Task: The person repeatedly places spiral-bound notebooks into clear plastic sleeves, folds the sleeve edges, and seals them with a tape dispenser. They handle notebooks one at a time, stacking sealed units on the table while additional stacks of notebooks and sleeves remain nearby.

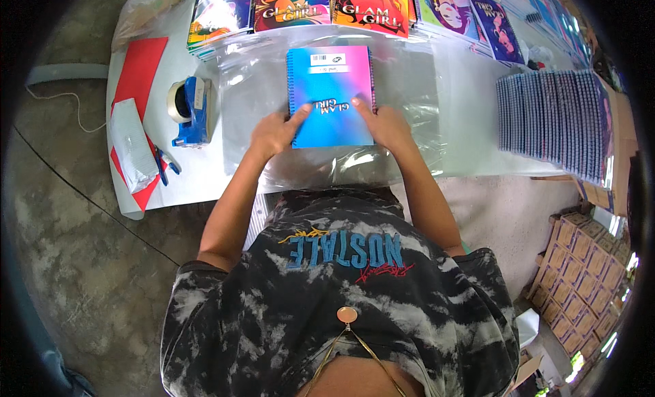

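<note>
A blue, pink and purple spiral notebook (332, 83) lies in front of me, its cover lettering upside down to me. Coils show along both its left and right edges, so more than one notebook seems stacked there. My left hand (276, 132) grips the near left edge, thumb on the cover. On the opposite edge, my right hand (390, 127) holds in the same way. The fingers of both hands are hidden beneath or behind the edges. Under the notebooks spreads clear plastic film (249, 83), wrinkled and shiny.
Piles of colourful notebooks (293, 11) line the table's far side. At right stands a long row of spiral-bound notebooks (552, 124). To the left are a blue tape dispenser (198, 114), a small blue cutting tool (167, 161), a white packet (133, 148) and red sheets (140, 66). Cartons (580, 274) are stacked lower right.
</note>
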{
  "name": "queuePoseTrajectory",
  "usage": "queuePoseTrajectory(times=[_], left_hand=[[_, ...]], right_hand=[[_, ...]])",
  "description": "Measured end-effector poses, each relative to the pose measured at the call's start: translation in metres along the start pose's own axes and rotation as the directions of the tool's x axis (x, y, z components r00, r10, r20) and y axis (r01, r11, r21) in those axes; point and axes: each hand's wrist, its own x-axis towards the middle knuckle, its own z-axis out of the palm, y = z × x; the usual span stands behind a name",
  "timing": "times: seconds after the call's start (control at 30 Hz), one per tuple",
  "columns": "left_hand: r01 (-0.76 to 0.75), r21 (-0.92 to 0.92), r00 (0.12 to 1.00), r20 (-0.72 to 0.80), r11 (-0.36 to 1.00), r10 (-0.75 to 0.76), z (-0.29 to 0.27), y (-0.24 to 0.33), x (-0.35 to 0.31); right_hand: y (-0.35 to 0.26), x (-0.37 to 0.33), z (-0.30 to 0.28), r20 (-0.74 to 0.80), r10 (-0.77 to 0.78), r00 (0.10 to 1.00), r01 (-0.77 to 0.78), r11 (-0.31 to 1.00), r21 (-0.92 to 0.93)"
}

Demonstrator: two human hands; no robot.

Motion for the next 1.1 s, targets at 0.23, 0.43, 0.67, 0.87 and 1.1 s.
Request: queuePoseTrajectory(times=[0.23,0.43,0.67,0.87,1.1], left_hand=[[0.154,0.212,0.485,-0.867,0.965,0.113,0.021,-0.081,0.043],[-0.194,0.071,0.496,-0.853,0.978,0.16,0.016,-0.047,0.03],[-0.182,-0.558,0.983,-0.132,0.81,0.13,-0.047,-0.058,0.008],[-0.213,-0.439,0.939,0.154,0.873,0.306,-0.074,-0.045,-0.024],[-0.172,-0.293,0.968,0.128,0.941,0.216,-0.047,-0.074,-0.043]], right_hand=[[0.089,0.003,0.013,-0.833,-0.199,0.516,-0.202,0.917,-0.345],[0.078,-0.002,0.006,-0.743,-0.163,0.649,0.162,0.984,-0.074],[0.084,-0.005,-0.049,-0.217,0.164,0.962,0.036,0.716,0.697],[0.067,-0.016,-0.08,-0.108,-0.206,0.973,0.232,0.808,0.542],[0.107,-0.04,-0.064,0.301,-0.246,0.921,0.166,0.949,0.267]])
